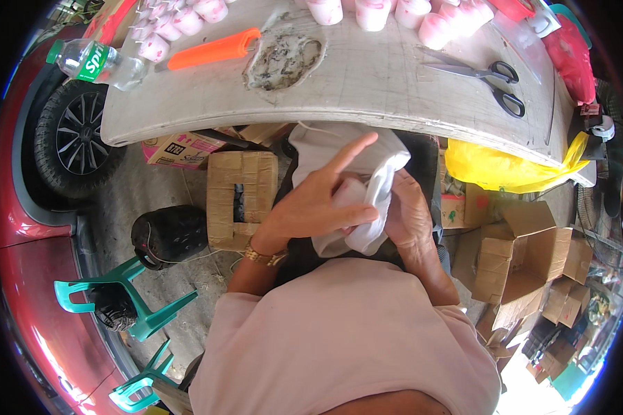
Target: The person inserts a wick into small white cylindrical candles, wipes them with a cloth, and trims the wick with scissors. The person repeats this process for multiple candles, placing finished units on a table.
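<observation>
2 hands work a white plastic bag in the lap, below the table edge.

The left hand point(318, 200) pinches the white plastic bag point(367, 207) with index finger raised, while the right hand point(408, 218) is clamped on it from the other side; the bag sits between them, touching both, its long axis running roughly up and down. Neither hand is nearer. Scissors point(488, 79) and an orange-handled tool point(214, 50) lie well apart on the grey table point(381, 90), beside pink-and-white cups point(432, 28).

head-worn fisheye, looking steeply down, close over lap
</observation>
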A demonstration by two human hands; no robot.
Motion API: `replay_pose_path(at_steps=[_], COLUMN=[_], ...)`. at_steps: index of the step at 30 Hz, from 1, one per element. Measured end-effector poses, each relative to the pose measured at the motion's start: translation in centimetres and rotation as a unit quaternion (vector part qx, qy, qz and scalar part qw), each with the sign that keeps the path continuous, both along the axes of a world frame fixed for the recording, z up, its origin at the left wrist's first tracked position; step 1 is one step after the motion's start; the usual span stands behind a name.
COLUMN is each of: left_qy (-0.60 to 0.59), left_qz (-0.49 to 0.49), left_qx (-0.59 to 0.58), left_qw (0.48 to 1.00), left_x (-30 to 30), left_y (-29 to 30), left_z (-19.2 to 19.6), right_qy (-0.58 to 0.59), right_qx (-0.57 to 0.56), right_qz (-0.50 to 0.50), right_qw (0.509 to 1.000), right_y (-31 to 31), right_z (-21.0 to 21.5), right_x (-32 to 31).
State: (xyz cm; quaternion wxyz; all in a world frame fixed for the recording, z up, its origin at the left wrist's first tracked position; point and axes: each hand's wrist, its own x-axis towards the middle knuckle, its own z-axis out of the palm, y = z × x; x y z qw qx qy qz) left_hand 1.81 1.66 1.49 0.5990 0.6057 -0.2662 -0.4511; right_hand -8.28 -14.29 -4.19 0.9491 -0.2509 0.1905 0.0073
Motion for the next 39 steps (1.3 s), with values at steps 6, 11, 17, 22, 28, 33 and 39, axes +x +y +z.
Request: replay_pose_path(at_steps=[6,11,17,22,28,33,39], left_qy=[0.168,0.026,-0.395,-0.211,-0.029,-0.103,-0.098], left_qz=[0.101,0.219,0.361,0.390,0.394,0.367,0.367], left_qx=[-0.184,-0.136,-0.094,-0.240,-0.303,-0.335,-0.298], left_qw=[0.963,0.966,0.840,0.864,0.867,0.861,0.876], left_x=[-0.8,-1.8,-2.1,-1.2,-2.5,-1.9,-1.9], left_y=[0.4,-0.1,-0.7,-1.2,-3.2,-3.5,-3.3], left_z=[-0.4,-0.2,0.7,1.0,1.4,0.6,0.7], right_qy=[-0.077,-0.048,-0.091,-0.049,0.051,0.010,0.030], right_qx=[0.152,0.012,0.094,0.033,-0.109,0.093,0.085], right_qz=[0.002,-0.055,-0.087,-0.078,-0.064,-0.090,-0.095], right_qw=[0.985,0.997,0.988,0.995,0.991,0.992,0.991], right_y=[-0.3,0.2,1.5,2.5,2.7,2.4,2.2], right_z=[0.2,1.0,2.6,3.8,2.9,0.4,-0.8], right_x=[0.1,-0.2,0.4,0.7,-0.3,-1.0,-1.6])
